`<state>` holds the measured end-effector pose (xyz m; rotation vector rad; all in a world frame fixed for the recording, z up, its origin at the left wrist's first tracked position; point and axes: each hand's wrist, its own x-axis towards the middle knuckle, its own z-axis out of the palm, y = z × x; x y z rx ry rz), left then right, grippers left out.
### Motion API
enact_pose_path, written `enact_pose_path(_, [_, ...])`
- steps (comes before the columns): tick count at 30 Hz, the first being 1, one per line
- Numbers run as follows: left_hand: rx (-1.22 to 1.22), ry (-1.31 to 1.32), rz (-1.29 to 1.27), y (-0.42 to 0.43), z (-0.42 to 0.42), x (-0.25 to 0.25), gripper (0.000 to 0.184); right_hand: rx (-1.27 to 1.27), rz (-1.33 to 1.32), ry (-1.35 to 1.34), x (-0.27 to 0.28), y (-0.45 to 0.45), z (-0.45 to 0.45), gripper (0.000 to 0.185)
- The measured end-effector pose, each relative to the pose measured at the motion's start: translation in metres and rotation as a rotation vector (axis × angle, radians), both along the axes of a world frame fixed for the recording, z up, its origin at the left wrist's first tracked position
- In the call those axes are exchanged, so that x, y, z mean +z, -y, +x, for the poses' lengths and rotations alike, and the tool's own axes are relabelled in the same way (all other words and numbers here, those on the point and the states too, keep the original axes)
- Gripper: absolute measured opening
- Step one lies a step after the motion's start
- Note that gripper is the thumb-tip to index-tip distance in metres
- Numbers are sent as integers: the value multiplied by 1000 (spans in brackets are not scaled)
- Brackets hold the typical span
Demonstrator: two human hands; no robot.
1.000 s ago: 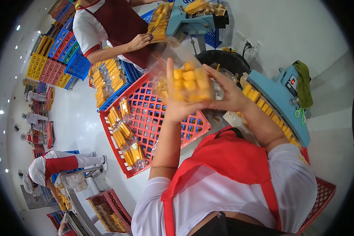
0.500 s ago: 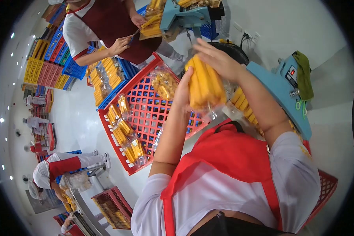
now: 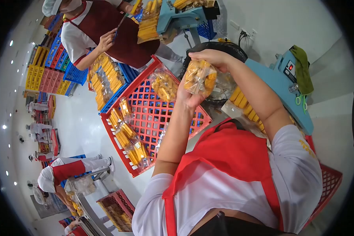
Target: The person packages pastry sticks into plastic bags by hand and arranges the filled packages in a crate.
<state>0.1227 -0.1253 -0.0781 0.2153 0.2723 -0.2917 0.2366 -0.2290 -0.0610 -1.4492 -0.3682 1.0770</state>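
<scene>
From where I stand, the clear bag (image 3: 200, 76) of yellow pieces is up in the air between the worker's two hands, over the far right side of a red lattice crate (image 3: 161, 118). The left hand (image 3: 190, 97) has its fingers closed about the bag's lower left, and the right hand (image 3: 216, 59) curls its fingers over the top. Inside the crate, slim packets of yellow sticks (image 3: 124, 135) line the left side, and a rounder bag (image 3: 164, 85) (equally see-through) sits near the far corner. A blue crate (image 3: 126, 72) just beyond is heaped with more packets. A black bin (image 3: 236, 49) stands behind the right hand; nearer the wall, a teal machine (image 3: 293, 112) carries a green cloth (image 3: 301, 70) and green-handled scissors (image 3: 301, 103), with a row of sticks (image 3: 244, 102) along its edge. A co-worker (image 3: 114, 37) in a maroon apron holds a yellow stick and a blade. Across the pale, glossy floor (image 3: 74, 126) rise stacked coloured crates (image 3: 43, 70), and another person (image 3: 69, 171) bends over a table.
</scene>
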Motion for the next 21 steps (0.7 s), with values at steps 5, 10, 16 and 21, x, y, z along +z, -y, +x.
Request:
enact_pose_path(5, [-87,135,-137,-21,-3,-27,40,-246,-6,670,16,-6,-20,50])
enact_pose_path(10, [-78,247,-306,-42,-60,-18,59,-196,203,341,31,18,-8,33])
enact_pose_path(16, [-45,-89,-145,-59,-135,-65,46,456,-27,93,-24,0,-55,25])
enact_pose_path(21, [96,-88,-343,-51,-199,-127,45,457,-94,-255,-48,-26,-111,33])
